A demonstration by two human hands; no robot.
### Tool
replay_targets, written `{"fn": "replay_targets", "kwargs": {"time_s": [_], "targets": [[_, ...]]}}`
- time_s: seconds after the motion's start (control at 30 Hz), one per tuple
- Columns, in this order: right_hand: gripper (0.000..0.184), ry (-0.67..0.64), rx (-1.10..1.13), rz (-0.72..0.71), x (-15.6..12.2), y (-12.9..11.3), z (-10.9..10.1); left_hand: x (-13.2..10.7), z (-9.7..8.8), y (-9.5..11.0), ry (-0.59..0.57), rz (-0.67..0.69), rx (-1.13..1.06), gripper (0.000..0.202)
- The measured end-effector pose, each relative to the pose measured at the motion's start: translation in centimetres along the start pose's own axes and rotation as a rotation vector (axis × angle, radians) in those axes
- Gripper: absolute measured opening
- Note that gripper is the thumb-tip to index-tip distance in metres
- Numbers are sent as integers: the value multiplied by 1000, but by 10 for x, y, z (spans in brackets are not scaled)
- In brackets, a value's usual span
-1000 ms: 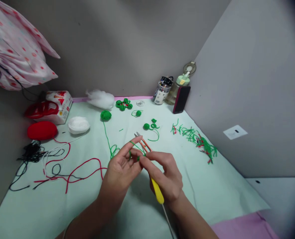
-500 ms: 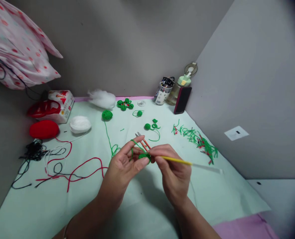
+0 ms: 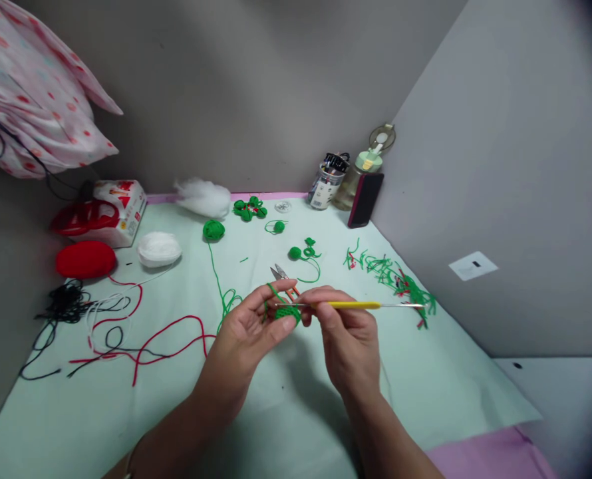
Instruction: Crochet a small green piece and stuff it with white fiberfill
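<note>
My left hand (image 3: 249,326) pinches a small green crochet piece (image 3: 288,313) between thumb and fingers, and green yarn loops over its raised index finger. In my right hand (image 3: 348,339) is a crochet hook (image 3: 353,305) with a yellow handle, held like a pencil and nearly level. Its thin metal tip reaches left across the top of the green piece; whether a loop sits on it is too small to tell. Just beyond my fingers lie orange-handled scissors (image 3: 282,273), their handles partly hidden. A green yarn ball (image 3: 213,230) trails a strand toward my left hand.
Red yarn (image 3: 85,259), white yarn (image 3: 159,249) and tangled black cord (image 3: 66,303) lie left. White stuffing (image 3: 203,198) and green crocheted pieces (image 3: 250,209) are at the back. Green scraps (image 3: 400,283), a pen cup (image 3: 324,186), a bottle (image 3: 348,189) and a phone (image 3: 366,200) stand or lie right.
The hook has swung from slanting down to the right to nearly level, and its tip now shows left of my right fingers. My left hand keeps its hold on the green piece.
</note>
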State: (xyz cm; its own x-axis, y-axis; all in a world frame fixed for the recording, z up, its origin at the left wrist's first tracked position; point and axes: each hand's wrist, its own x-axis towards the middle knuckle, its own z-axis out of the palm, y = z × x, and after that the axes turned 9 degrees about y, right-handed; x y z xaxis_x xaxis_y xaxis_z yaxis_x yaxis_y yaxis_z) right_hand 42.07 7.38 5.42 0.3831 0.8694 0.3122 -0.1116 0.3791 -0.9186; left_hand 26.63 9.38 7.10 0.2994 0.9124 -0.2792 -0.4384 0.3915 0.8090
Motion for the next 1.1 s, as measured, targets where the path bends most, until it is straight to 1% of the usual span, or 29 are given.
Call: {"fn": "replay_targets", "kwargs": {"time_s": [0.1, 0.23, 0.3, 0.4, 0.5, 0.57, 0.67, 0.73, 0.8, 0.87, 0.9, 0.97, 1.03, 1.1], "targets": [[18, 32, 38, 64, 3, -2, 0, 0, 0, -1, 13, 19, 30, 32], [22, 13, 87, 123, 7, -6, 1, 0, -1, 0, 37, 18, 19, 31], [22, 5, 89, 109, 7, -6, 1, 1, -2, 1, 51, 25, 32, 33], [21, -6, 29, 37, 3, -7, 0, 1, -3, 2, 74, 61, 86, 36], [19, -36, -101, -115, -2, -10, -2, 0, -3, 1, 109, 130, 162, 35], [21, -89, -218, -283, -5, -12, -3, 0, -2, 0, 143, 172, 212, 35], [27, -186, -501, -555, -9, -10, -4, 0, 0, -2, 208, 202, 218, 39], [31, -195, -645, -697, -11, -7, -4, 0, 0, -3, 175, 143, 125, 47], [35, -158, -649, -740, -12, -5, -5, 1, 0, -1, 62, -10, -10, 54], [33, -91, -547, -644, -11, -5, -6, 2, -1, 2, -26, -155, -113, 54], [30, -51, -455, -554, -10, -6, -6, 3, -2, 5, -39, -188, -139, 52], [25, 1, -226, -357, -5, -8, -6, 3, -3, 8, -13, -162, -142, 47], [20, -13, -41, -192, 0, -7, -4, 2, -4, 9, 11, -89, -97, 46], [16, -57, -22, -142, 2, -5, -1, 0, -4, 8, -2, -38, -41, 45]]}}
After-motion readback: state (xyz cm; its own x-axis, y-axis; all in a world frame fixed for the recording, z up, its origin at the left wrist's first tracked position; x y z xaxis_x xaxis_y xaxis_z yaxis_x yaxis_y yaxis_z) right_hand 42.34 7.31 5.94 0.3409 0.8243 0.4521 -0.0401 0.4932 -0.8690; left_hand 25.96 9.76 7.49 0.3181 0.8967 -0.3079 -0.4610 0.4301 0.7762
